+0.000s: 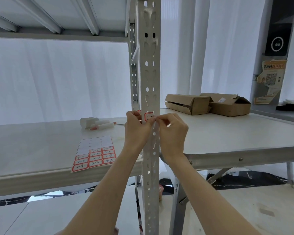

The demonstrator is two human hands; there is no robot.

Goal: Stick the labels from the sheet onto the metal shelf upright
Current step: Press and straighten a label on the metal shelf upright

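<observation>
1. Right hand [171, 131]: the fingers are curled, and the thumb and forefinger tips pinch the right edge of a label [149, 117] against the front of the upright [151, 68].
2. Left hand [135, 123]: also curled, it grips the label's left edge at the corner of the upright. A red sliver by its fingertips suggests the label folds round that corner, though I cannot be sure.
3. Red-bordered and hand-marked "2-1", the label is thin paper. It is likely almost weightless, floppy and tacky on the back, so it is best held by its edges and smoothed from the middle outward. It could crease or cling to a finger.
4. Painted metal punched with slots, the upright looks stiff and smooth. Paper laid over a hole would have nothing behind it.
5. Left of the hands, the sheet [95, 155] lies flat near the front edge of the shelf [41, 150]. Its upper rows are bare and its lower rows still carry labels, each probably easiest to lift by a corner.
6. Farther back, white rolls [96, 123] lie on the shelf, and cardboard boxes [207, 103] sit on the table [227, 133] to the right.
</observation>
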